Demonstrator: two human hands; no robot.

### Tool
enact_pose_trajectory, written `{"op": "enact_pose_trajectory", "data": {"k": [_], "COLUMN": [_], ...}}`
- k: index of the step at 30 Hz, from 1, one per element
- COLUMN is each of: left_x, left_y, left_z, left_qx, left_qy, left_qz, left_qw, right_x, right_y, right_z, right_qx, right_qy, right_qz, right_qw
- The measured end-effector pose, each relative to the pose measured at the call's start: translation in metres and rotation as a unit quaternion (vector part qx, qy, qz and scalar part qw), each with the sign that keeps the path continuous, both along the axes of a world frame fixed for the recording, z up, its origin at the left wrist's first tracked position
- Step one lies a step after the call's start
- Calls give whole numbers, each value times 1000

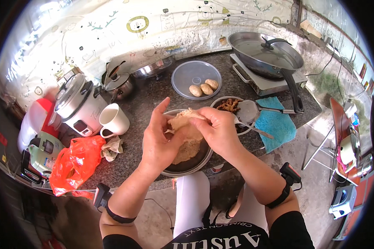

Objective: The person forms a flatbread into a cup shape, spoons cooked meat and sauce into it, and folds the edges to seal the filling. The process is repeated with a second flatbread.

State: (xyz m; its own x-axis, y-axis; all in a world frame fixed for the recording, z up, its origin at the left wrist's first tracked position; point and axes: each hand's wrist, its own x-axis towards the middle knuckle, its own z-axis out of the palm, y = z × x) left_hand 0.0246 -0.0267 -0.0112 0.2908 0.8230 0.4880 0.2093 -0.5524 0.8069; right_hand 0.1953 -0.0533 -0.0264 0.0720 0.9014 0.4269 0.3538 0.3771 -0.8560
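My left hand (pixel 160 139) and my right hand (pixel 218 128) together hold a flat, pale piece of dough (pixel 186 124) above a dark metal bowl (pixel 195 164). The left palm supports it from below; the right thumb and fingers pinch its upper edge. More flattened dough (pixel 186 151) lies in the bowl under my hands. Behind my right hand stands a bowl of brown filling (pixel 227 104) with a spoon (pixel 253 111) resting on it. Farther back, a clear round lid (pixel 187 76) carries three shaped dough pieces (pixel 203 88).
A white mug (pixel 113 119), a white rice cooker (pixel 77 106), a small pot (pixel 119 85) and a red plastic bag (pixel 77 159) stand at the left. A wok with lid (pixel 264 54) sits on a cooktop at the back right. A blue cloth (pixel 276 122) lies at the counter's right edge.
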Motion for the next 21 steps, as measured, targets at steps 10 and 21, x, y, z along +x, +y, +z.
{"op": "enact_pose_trajectory", "data": {"k": [10,21], "left_x": [-7,-8], "left_y": [-5,4], "left_z": [13,9], "left_qx": [37,49], "left_qy": [120,113], "left_qz": [29,2], "left_qw": [992,992], "right_x": [-2,-2], "right_y": [-4,1], "right_z": [-3,-3], "right_qx": [51,54], "right_qy": [-57,-5], "right_qz": [16,13], "right_qw": [997,998]}}
